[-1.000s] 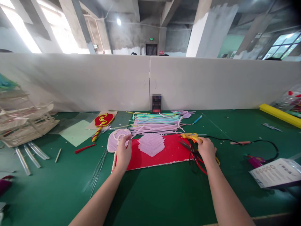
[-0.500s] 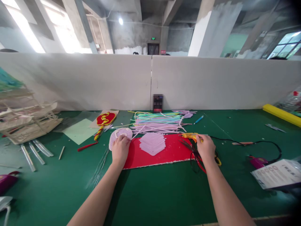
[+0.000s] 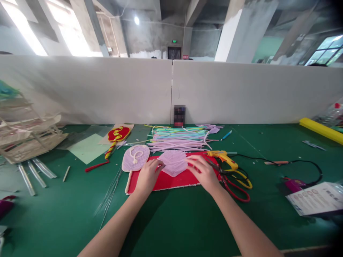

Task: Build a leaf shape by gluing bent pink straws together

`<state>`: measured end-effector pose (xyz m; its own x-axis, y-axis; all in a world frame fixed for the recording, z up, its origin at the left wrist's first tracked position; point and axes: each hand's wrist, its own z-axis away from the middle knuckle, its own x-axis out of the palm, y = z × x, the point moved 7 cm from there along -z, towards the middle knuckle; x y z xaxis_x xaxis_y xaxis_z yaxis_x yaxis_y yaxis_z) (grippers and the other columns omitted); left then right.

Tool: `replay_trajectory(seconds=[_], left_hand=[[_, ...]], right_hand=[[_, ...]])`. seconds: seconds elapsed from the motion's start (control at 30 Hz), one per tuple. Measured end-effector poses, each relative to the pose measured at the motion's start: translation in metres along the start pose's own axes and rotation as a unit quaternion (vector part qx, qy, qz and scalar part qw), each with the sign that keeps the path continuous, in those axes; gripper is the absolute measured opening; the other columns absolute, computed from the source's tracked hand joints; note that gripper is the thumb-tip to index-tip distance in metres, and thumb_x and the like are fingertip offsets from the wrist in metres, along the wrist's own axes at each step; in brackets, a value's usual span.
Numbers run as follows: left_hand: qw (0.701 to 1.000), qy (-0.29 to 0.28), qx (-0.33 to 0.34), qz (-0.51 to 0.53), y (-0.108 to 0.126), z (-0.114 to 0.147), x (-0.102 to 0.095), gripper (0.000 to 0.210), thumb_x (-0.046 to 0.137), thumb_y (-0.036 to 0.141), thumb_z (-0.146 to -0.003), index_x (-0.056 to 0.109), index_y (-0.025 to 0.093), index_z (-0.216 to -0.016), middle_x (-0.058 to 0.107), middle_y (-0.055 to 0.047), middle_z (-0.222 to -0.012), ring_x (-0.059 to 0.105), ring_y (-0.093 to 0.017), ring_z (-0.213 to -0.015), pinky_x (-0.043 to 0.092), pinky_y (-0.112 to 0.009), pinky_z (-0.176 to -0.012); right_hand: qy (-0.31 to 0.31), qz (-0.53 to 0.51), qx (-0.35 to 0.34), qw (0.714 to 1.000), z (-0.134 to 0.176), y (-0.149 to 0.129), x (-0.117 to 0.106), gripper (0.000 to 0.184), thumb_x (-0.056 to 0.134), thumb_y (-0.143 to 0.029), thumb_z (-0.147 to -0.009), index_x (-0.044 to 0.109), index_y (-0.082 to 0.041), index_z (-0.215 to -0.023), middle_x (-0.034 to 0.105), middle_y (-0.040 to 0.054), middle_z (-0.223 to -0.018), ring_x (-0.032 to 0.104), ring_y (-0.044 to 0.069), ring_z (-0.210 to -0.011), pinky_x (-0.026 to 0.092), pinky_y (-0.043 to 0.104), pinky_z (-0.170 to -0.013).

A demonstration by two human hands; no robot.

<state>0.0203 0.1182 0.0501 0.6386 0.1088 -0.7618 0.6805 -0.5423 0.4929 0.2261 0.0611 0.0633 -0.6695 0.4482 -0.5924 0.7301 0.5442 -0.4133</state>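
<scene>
A lilac leaf-shaped panel (image 3: 173, 171) of chevron rows lies on the red board (image 3: 168, 184). Across it runs a thin lilac pipe cleaner (image 3: 175, 162), faint against the rows. My left hand (image 3: 150, 175) pinches its left end, closed. My right hand (image 3: 203, 172) has thumb and forefinger together at its other end, the remaining fingers loosely spread. Left of my hands is a rounded lilac fan (image 3: 136, 159) with a cream loop and cream handle. The yellow glue gun (image 3: 223, 157) lies beside my right hand, with red-handled scissors (image 3: 235, 191) below.
Lilac, green and yellow pipe cleaners (image 3: 179, 141) are piled behind the board. Left stand a red-and-yellow fan (image 3: 119, 134), pale green paper (image 3: 89, 148), thin wires (image 3: 109, 198) and a cardboard rack (image 3: 29, 134). A black cord (image 3: 254, 157) trails right past a boxed packet (image 3: 316, 198).
My right hand has let go of the glue gun and moved left to the panel. My left hand has left the cream-looped fan and come right, toward the panel.
</scene>
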Motion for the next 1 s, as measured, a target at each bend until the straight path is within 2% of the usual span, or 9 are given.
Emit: replay_trajectory(seconds=[0.17,0.27,0.43,0.53,0.63,0.7,0.77,0.87,1.0], left_hand=[[0.992,-0.012,0.093,0.086,0.02,0.005,0.005,0.011,0.05,0.019,-0.089,0.059,0.019,-0.084,0.067,-0.004,-0.085,0.064,-0.017,-0.081,0.049,-0.026,-0.073],[0.992,-0.005,0.102,0.072,0.023,0.007,0.006,0.009,0.051,0.021,-0.09,0.06,0.019,-0.088,0.068,-0.005,-0.088,0.064,-0.018,-0.083,0.049,-0.028,-0.075],[0.984,-0.014,0.172,0.033,0.04,0.012,0.011,0.015,0.056,0.024,-0.089,0.062,0.021,-0.102,0.071,-0.004,-0.094,0.064,-0.02,-0.089,0.046,-0.032,-0.08],[0.987,0.012,0.15,0.054,0.038,0.012,0.007,0.009,0.056,0.022,-0.089,0.064,0.021,-0.088,0.071,-0.002,-0.084,0.064,-0.017,-0.078,0.047,-0.028,-0.072],[0.99,0.066,0.088,0.087,0.025,0.01,0.0,0.007,0.058,0.021,-0.086,0.065,0.02,-0.085,0.07,-0.002,-0.08,0.065,-0.016,-0.075,0.049,-0.026,-0.07],[0.987,0.095,0.046,0.121,0.017,0.01,-0.004,0.006,0.06,0.02,-0.085,0.065,0.02,-0.085,0.071,-0.001,-0.08,0.066,-0.016,-0.076,0.05,-0.025,-0.071],[0.982,0.103,0.008,0.156,0.012,0.01,-0.004,0.006,0.06,0.019,-0.083,0.066,0.02,-0.085,0.071,-0.001,-0.08,0.066,-0.015,-0.074,0.051,-0.024,-0.071],[0.975,0.076,-0.031,0.207,0.011,0.01,0.003,0.006,0.062,0.02,-0.08,0.067,0.02,-0.081,0.072,-0.001,-0.079,0.066,-0.016,-0.074,0.051,-0.025,-0.072],[0.916,0.03,-0.134,0.376,0.0,0.01,0.021,0.008,0.071,0.023,-0.071,0.07,0.019,-0.078,0.072,-0.002,-0.077,0.067,-0.017,-0.076,0.05,-0.027,-0.076]], right_hand=[[-0.033,0.009,-0.005,0.999,0.003,-0.013,0.016,0.017,0.053,-0.025,-0.09,0.068,-0.024,-0.099,0.068,0.0056,-0.102,0.066,0.016,-0.086,0.052,0.025,-0.074],[-0.024,0.019,0.002,1.0,0.004,-0.009,0.015,0.018,0.052,-0.024,-0.091,0.07,-0.022,-0.088,0.069,0.0039,-0.086,0.067,0.014,-0.078,0.051,0.022,-0.071],[-0.037,0.018,-0.023,0.999,0.004,-0.022,0.019,0.019,0.051,-0.023,-0.092,0.07,-0.022,-0.09,0.068,0.0034,-0.082,0.065,0.013,-0.075,0.049,0.022,-0.066],[-0.013,0.0,-0.011,1.0,0.003,-0.025,0.016,0.016,0.055,-0.024,-0.089,0.07,-0.024,-0.092,0.067,0.0039,-0.084,0.064,0.016,-0.08,0.05,0.026,-0.074],[0.084,-0.047,0.11,0.989,0.003,-0.002,0.002,0.023,0.062,-0.031,-0.084,0.067,-0.023,-0.105,0.064,0.0082,-0.097,0.061,0.019,-0.087,0.051,0.033,-0.08],[0.126,-0.135,0.231,0.955,0.008,0.022,0.001,0.038,0.068,-0.038,-0.077,0.063,-0.022,-0.111,0.061,0.0095,-0.101,0.06,0.019,-0.081,0.052,0.034,-0.072],[0.102,-0.292,0.335,0.89,0.014,0.038,0.016,0.043,0.073,-0.043,-0.07,0.064,-0.02,-0.106,0.062,0.0076,-0.093,0.058,0.016,-0.072,0.051,0.031,-0.063],[0.037,-0.474,0.39,0.789,0.017,0.036,0.04,0.036,0.076,-0.047,-0.065,0.069,-0.018,-0.084,0.062,0.0029,-0.074,0.055,0.013,-0.062,0.047,0.028,-0.058],[0.04,-0.505,0.4,0.764,0.019,0.032,0.045,0.035,0.077,-0.05,-0.063,0.069,-0.017,-0.071,0.059,0.0004,-0.062,0.049,0.009,-0.052,0.042,0.026,-0.051]])
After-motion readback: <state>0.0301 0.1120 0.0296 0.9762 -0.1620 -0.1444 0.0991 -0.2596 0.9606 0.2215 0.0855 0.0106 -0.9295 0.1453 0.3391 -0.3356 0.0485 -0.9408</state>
